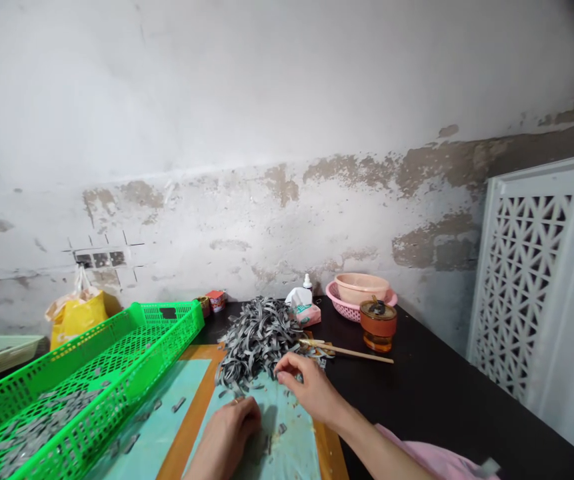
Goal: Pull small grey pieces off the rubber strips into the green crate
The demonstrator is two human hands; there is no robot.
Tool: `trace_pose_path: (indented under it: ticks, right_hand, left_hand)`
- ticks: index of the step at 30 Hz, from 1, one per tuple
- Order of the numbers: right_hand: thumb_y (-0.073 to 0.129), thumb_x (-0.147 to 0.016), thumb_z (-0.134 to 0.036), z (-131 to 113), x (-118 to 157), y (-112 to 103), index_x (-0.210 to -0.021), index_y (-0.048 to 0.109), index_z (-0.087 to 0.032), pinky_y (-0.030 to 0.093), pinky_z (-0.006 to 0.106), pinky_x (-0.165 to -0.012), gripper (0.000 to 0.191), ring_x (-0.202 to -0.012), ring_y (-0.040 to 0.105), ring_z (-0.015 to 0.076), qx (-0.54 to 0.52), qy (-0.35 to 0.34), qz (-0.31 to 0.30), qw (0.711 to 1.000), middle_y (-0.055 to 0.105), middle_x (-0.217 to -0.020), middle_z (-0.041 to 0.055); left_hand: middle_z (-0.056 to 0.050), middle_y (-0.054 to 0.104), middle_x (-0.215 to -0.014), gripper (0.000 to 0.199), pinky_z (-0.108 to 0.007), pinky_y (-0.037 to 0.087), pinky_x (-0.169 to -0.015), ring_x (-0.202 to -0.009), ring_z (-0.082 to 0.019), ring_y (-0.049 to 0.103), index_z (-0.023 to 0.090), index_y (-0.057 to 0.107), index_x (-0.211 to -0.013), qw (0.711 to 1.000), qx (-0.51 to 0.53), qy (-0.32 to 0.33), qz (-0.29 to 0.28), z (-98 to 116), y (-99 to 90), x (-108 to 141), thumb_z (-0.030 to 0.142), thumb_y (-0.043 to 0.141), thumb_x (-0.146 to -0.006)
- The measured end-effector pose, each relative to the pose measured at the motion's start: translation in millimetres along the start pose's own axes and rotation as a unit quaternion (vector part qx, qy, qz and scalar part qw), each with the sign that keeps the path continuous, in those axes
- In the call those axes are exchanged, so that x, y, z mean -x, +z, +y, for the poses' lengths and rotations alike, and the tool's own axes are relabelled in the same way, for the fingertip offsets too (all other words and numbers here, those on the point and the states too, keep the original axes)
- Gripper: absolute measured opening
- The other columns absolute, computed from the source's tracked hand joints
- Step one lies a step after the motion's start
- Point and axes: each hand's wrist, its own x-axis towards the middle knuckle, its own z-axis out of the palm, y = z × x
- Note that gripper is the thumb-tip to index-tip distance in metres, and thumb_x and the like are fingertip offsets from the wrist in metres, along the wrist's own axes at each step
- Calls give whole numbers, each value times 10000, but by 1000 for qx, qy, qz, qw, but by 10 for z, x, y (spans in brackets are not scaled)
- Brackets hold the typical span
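Note:
A heap of grey strips (257, 337), curled and tangled, lies on a light blue sheet (204, 413) edged with brown tape. At the heap's near right edge, my right hand (311, 387) has thumb and fingers closed in a pinch; what is between the fingertips is too small to make out. Lower and to the left, my left hand (229, 430) rests low over the sheet with its fingers curled in, and the fingertips are hidden. Small grey pieces (179, 404) are scattered on the sheet on both sides of my left hand.
A green perforated tray (141, 373) holding flat grey pieces (51, 427) stands left. Behind the heap are a tissue pack (309, 312) and pink basins (361, 288). A lidded amber jar (379, 327) and a wooden stick (361, 353) lie right, on the black table (431, 380).

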Motion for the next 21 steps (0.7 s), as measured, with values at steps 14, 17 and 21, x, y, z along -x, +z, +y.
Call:
trace_pose_path:
  ticks: [14, 17, 21]
  right_hand:
    - [712, -684, -367, 48, -30, 111, -758, 699, -166, 398, 233, -554, 215, -531, 536, 101, -204, 86, -35, 975, 632, -636, -15]
    - [729, -668, -360, 78, -35, 122, -753, 701, -161, 404, 235, -554, 219, -517, 528, 97, -214, 90, -24, 972, 632, -632, -13]
    - [744, -654, -336, 107, -29, 144, -744, 705, -172, 416, 243, -557, 191, -528, 528, 107, -209, 91, -9, 974, 635, -627, -16]
  left_hand:
    - [-25, 735, -756, 365, -245, 492, -718, -713, -156, 657, 160, 716, -799, 870, 475, -130, -17, 105, 197, -262, 332, 873, -517]
    - [-40, 748, -782, 330, -241, 500, -756, -745, -165, 672, 156, 732, -787, 863, 484, -145, -13, 135, 200, -209, 310, 871, -529]
    - [-32, 744, -750, 298, -246, 506, -753, -745, -177, 679, 163, 722, -731, 868, 473, -155, -5, 145, 192, -197, 334, 862, -532]
